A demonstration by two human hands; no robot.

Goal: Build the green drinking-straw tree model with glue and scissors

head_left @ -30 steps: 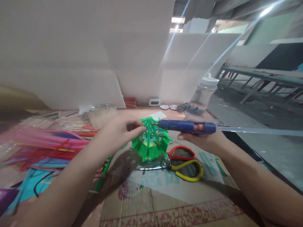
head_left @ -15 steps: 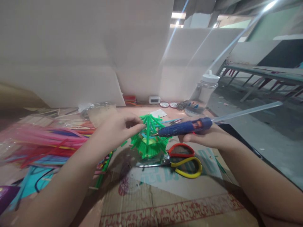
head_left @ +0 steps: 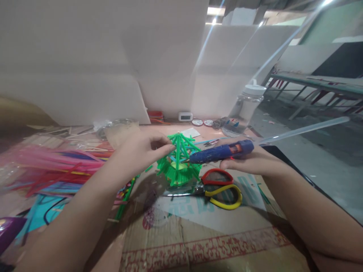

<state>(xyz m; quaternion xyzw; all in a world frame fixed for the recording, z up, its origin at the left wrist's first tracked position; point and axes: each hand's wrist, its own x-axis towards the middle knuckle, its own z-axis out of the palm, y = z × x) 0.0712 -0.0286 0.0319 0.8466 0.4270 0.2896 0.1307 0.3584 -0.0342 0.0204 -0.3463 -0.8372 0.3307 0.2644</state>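
A cone-shaped model of green pipe cleaners (head_left: 178, 175), with blue strips inside its upper part, stands upright on a flat piece of cardboard (head_left: 159, 247). Thumb and forefinger of my left hand (head_left: 147, 149) are pinched together at the model's upper left side. In my right hand (head_left: 249, 158) is a blue hot glue gun (head_left: 219, 153), a clear glue stick (head_left: 306, 130) poking out of its back. The gun's nozzle points left, at or very near the model's front strut. Scissors with one red and one yellow handle (head_left: 224, 190) lie just in front, blades toward the left.
Bundles of pink, red and blue pipe cleaners (head_left: 59, 162) cover the table at left. A purple object (head_left: 10, 232) sits at the lower left edge. Behind the model are a small digital clock (head_left: 185, 116) and a clear bottle with a white lid (head_left: 249, 104). White boards (head_left: 170, 68) stand behind.
The view has shifted slightly. Both hands keep nearly the same places, with the glue gun's nozzle still at the front of the model and the left fingers still pinched at its side.
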